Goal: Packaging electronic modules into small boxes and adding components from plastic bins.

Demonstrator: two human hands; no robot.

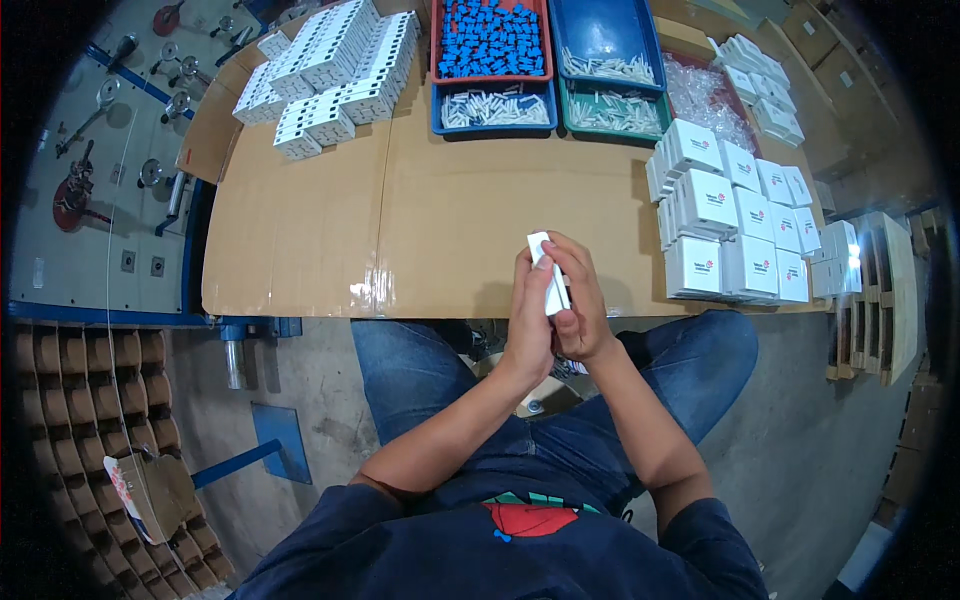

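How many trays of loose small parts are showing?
4: a red tray at the group's back left, a blue tray in front of it, a second blue tray right of the red one, and a green tray in front of that. Others may be hidden underneath.

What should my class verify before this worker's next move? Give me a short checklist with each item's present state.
1. White piece held: ok, between the left hand and right hand.
2. A hand free for another part: not ok, both are on the piece.
3. Blue parts stocked: ok, plenty in the red tray.
4. White pegs stocked: ok, many in the lower blue tray.
5. White boxes on the right steady: seems ok, stacked in tiers, though near the table's front edge.
6. Piece fully assembled: cannot tell, fingers cover much of it.
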